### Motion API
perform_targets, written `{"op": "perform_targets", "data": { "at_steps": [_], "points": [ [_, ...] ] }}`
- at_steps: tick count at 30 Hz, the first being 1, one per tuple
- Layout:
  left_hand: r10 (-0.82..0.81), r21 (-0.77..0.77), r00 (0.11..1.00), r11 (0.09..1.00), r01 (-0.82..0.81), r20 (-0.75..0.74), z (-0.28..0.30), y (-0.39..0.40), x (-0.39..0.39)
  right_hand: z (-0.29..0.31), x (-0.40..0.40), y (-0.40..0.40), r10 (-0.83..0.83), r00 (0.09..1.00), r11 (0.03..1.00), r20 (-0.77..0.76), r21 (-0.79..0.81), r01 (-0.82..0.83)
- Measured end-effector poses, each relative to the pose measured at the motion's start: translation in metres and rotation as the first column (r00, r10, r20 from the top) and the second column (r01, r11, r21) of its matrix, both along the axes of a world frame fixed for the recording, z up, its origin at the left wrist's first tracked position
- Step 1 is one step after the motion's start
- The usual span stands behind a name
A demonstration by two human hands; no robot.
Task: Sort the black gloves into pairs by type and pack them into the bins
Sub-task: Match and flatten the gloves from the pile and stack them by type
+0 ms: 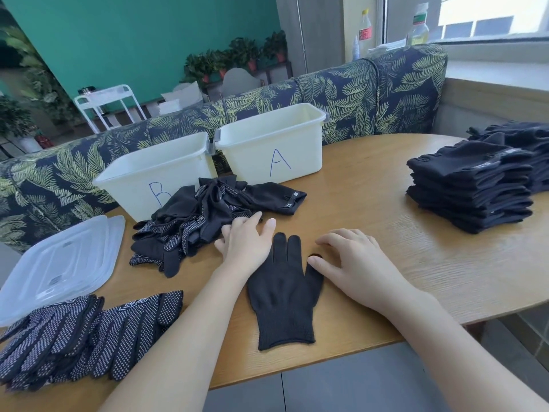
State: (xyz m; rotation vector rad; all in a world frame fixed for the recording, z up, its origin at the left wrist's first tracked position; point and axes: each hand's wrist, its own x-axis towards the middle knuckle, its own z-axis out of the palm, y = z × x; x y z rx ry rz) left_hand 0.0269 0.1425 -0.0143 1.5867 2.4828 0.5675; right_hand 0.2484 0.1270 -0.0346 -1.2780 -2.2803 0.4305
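A plain black knit glove [282,295] lies flat on the wooden table [386,248], fingers pointing away from me. My left hand [246,239] rests open on its left fingers, reaching toward a loose heap of mixed black gloves [199,221]. Spread flat, my right hand [353,263] presses on the glove's right side, near its thumb. Neither hand holds anything. Behind the heap stand two white bins, bin B [154,173] on the left and bin A [276,144] on the right. I cannot see into either.
A stack of dotted grip gloves [74,337] lies at the near left. Folded plain black gloves [472,185] are stacked at the right. Clear plastic lids [59,263] sit at the left. A leaf-patterned sofa back [356,93] runs behind the table.
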Motion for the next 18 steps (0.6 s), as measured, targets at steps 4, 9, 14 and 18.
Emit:
{"op": "perform_targets", "data": {
  "at_steps": [4,9,14,18],
  "points": [
    [-0.006,0.039,1.000,0.999,0.005,0.025,0.000,-0.002,-0.004,0.000,0.000,0.000,-0.001,1.000,1.000,0.002,-0.003,0.001],
    [-0.071,0.236,0.988,0.971,0.037,0.137,-0.001,-0.012,-0.006,0.000,-0.004,0.001,-0.001,1.000,1.000,0.012,0.003,0.001],
    [-0.110,0.390,0.981,0.920,0.039,0.161,0.012,-0.023,-0.005,0.002,-0.008,0.001,-0.004,1.000,1.000,0.003,0.000,0.004],
    [-0.161,0.470,0.965,0.882,0.047,0.205,0.040,-0.025,-0.007,0.004,-0.009,0.000,-0.011,1.000,1.000,0.000,-0.010,0.011]
  ]
}}
